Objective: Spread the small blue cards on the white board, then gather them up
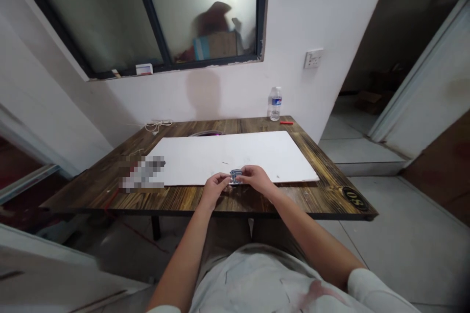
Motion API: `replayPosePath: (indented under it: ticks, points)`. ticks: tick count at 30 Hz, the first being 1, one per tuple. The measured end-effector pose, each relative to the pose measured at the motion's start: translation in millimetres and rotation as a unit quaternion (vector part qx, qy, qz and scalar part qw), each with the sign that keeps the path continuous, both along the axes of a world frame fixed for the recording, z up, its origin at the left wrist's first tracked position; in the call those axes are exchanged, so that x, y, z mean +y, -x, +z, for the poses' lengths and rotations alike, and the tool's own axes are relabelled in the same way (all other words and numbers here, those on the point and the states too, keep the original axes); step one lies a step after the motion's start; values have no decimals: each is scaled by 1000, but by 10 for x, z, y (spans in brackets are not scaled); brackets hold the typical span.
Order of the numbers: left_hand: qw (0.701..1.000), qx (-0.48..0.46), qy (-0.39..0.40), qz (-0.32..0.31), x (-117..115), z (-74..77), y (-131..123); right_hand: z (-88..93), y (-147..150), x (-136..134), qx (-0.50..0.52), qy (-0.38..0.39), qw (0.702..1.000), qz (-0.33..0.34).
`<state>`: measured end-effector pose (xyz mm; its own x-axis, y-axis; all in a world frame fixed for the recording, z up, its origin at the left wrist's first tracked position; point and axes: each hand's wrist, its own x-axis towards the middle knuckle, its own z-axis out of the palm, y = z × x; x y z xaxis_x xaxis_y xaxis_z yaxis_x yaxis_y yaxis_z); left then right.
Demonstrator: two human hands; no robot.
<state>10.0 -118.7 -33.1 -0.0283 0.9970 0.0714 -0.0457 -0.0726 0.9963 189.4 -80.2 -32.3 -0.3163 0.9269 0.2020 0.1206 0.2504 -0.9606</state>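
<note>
Between my two hands is a small blue-grey piece with pale lines on it (235,175); its kind is too small to make out. The fingers of my left hand (216,188) pinch its left side. My right hand (257,179) has its fingers closed on the right side, hiding part of it. Both hands meet over the front edge of a large white board (198,156) lying on the table. A thin dark sliver (225,163) lies on the board just beyond my hands.
The dark wooden table (308,156) carries a water bottle (275,103), a red stick-like item (286,122) and a white cable (158,124) along its back. A blurred-out patch (145,174) covers the left side. A round tag marked 08 (354,198) sits at the front right corner.
</note>
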Motion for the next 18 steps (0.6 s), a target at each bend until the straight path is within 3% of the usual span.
replayPosePath:
  ticks: [11, 18]
  points:
    - [1000, 8, 5, 3, 10, 13, 8, -59, -230, 128, -24, -6, 999, -26]
    - [1000, 10, 1, 6, 16, 0, 15, -78, -87, 52, -5, -26, 1000, 0]
